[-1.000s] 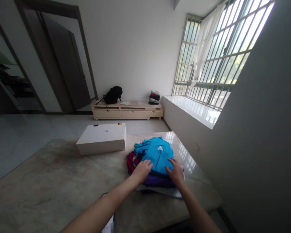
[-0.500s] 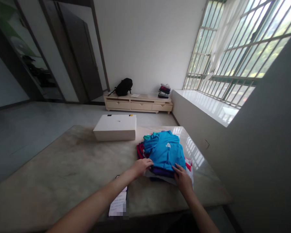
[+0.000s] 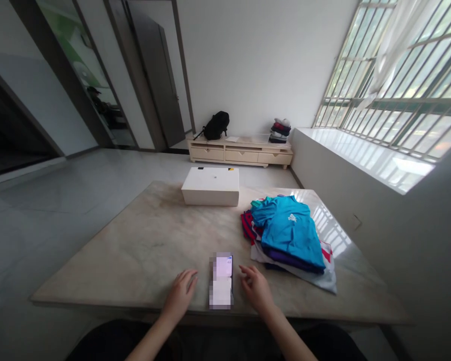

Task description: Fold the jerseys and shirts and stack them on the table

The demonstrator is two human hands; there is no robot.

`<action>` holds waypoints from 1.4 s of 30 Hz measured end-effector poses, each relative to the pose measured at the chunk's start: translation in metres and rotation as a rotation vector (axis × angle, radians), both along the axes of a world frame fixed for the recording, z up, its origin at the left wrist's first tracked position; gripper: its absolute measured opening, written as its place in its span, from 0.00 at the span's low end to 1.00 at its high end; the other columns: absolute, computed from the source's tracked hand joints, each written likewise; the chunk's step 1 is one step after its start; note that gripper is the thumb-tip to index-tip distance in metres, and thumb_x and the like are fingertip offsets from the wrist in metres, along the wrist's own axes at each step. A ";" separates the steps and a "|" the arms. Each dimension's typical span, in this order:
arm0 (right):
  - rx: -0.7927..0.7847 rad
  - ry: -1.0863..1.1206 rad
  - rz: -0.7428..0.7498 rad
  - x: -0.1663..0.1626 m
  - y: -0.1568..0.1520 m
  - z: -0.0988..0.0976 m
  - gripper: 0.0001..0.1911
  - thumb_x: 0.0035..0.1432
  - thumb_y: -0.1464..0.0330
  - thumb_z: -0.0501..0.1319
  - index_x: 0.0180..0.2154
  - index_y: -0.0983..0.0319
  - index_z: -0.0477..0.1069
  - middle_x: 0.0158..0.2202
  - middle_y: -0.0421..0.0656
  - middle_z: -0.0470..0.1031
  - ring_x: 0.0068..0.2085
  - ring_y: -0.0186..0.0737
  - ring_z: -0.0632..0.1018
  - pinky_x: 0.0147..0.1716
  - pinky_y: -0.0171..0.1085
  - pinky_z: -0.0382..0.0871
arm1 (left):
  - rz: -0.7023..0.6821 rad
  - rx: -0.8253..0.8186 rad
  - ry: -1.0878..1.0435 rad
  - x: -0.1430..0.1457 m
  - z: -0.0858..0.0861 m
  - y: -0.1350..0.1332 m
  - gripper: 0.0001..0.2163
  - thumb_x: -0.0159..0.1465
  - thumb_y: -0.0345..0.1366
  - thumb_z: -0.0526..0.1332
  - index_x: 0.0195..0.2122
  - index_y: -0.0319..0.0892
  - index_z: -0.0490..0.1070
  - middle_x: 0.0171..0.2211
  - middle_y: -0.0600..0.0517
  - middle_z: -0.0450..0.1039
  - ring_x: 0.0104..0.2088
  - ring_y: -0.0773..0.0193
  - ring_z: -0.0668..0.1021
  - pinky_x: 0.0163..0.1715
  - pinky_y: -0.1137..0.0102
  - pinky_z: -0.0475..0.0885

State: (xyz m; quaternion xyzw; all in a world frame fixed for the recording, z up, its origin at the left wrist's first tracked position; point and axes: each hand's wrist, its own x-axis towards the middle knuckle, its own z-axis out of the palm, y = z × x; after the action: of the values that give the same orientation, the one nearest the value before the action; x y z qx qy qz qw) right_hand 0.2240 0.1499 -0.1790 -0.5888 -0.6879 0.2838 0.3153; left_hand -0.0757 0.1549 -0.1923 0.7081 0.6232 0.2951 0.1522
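I see one phone lying flat on the table, low in the frame just left of centre, near the table's front edge. Its face is blurred, so I cannot read it. My left hand rests palm down on the tabletop just to the left of the phone, fingers loosely spread, grasping nothing. My right hand rests just to the right of it, fingers likewise relaxed and empty. The phone lies between the two hands; I cannot tell whether either hand touches its edge.

To the right of centre I count one stack of folded clothes, a blue shirt on top, with purple, red and white layers under it. It sits near the right hand but apart from it. One white box stands at the far side of the table, well apart from both hands. Nothing lies between the hands and the phone.

Beyond the table, in the upper middle of the frame, one low cabinet stands against the wall, carrying one black backpack and one small pile of clothes. A barred window fills the upper right.
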 end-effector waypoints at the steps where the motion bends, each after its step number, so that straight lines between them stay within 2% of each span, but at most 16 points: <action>1: 0.007 -0.005 0.022 -0.009 0.006 0.000 0.23 0.64 0.71 0.58 0.59 0.58 0.76 0.46 0.48 0.80 0.39 0.42 0.83 0.39 0.34 0.75 | -0.010 0.013 -0.003 0.003 -0.002 -0.006 0.16 0.70 0.41 0.52 0.46 0.45 0.78 0.48 0.44 0.82 0.51 0.49 0.82 0.55 0.54 0.78; 5: 0.024 -0.058 0.087 -0.025 0.020 0.001 0.20 0.67 0.67 0.59 0.58 0.53 0.77 0.45 0.46 0.76 0.40 0.42 0.81 0.42 0.35 0.71 | -0.037 0.047 -0.013 0.008 -0.006 -0.014 0.15 0.70 0.40 0.53 0.49 0.45 0.78 0.50 0.44 0.81 0.53 0.48 0.80 0.56 0.51 0.76; 10: 0.010 -0.132 0.100 -0.026 0.031 -0.003 0.16 0.68 0.64 0.59 0.53 0.50 0.80 0.45 0.44 0.75 0.39 0.40 0.80 0.39 0.35 0.68 | -0.063 0.057 -0.030 0.011 -0.008 -0.005 0.15 0.71 0.39 0.53 0.51 0.42 0.77 0.50 0.42 0.80 0.52 0.47 0.79 0.55 0.49 0.76; 13: 0.005 -0.155 0.075 -0.027 0.034 -0.005 0.19 0.70 0.64 0.56 0.59 0.51 0.76 0.45 0.44 0.75 0.38 0.41 0.79 0.37 0.35 0.67 | -0.078 0.053 -0.038 0.016 -0.009 0.000 0.15 0.71 0.38 0.54 0.51 0.42 0.77 0.50 0.43 0.80 0.52 0.48 0.79 0.55 0.50 0.76; 16: 0.012 -0.160 0.051 -0.028 0.032 -0.006 0.22 0.70 0.64 0.55 0.63 0.52 0.72 0.44 0.45 0.75 0.38 0.40 0.79 0.36 0.35 0.66 | -0.089 0.051 -0.043 0.020 -0.009 0.001 0.14 0.71 0.38 0.55 0.50 0.43 0.77 0.49 0.43 0.80 0.51 0.48 0.79 0.54 0.51 0.76; 21: 0.031 -0.153 0.059 -0.030 0.026 -0.009 0.16 0.71 0.61 0.56 0.52 0.49 0.81 0.43 0.43 0.75 0.38 0.39 0.79 0.35 0.35 0.65 | -0.099 0.048 -0.040 0.020 -0.007 0.001 0.13 0.72 0.38 0.55 0.50 0.43 0.77 0.49 0.44 0.79 0.51 0.49 0.78 0.54 0.52 0.76; 30: 0.068 -0.140 0.047 -0.030 0.024 -0.015 0.17 0.70 0.62 0.57 0.55 0.48 0.79 0.44 0.43 0.76 0.38 0.39 0.79 0.35 0.35 0.65 | -0.105 0.058 -0.026 0.021 -0.004 0.000 0.13 0.71 0.36 0.55 0.50 0.44 0.77 0.48 0.45 0.79 0.51 0.49 0.79 0.53 0.53 0.76; 42: 0.093 -0.105 0.043 -0.032 0.019 -0.018 0.17 0.70 0.65 0.57 0.53 0.50 0.80 0.40 0.43 0.76 0.39 0.39 0.79 0.37 0.35 0.66 | -0.114 0.052 -0.009 0.020 -0.005 0.000 0.12 0.71 0.36 0.56 0.50 0.44 0.77 0.49 0.45 0.79 0.51 0.49 0.78 0.54 0.53 0.76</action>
State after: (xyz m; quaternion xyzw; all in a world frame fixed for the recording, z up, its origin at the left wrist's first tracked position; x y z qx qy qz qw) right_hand 0.1916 0.1685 -0.1971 -0.5729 -0.7283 0.2271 0.2997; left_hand -0.0555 0.1551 -0.1974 0.7447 0.5735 0.3051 0.1531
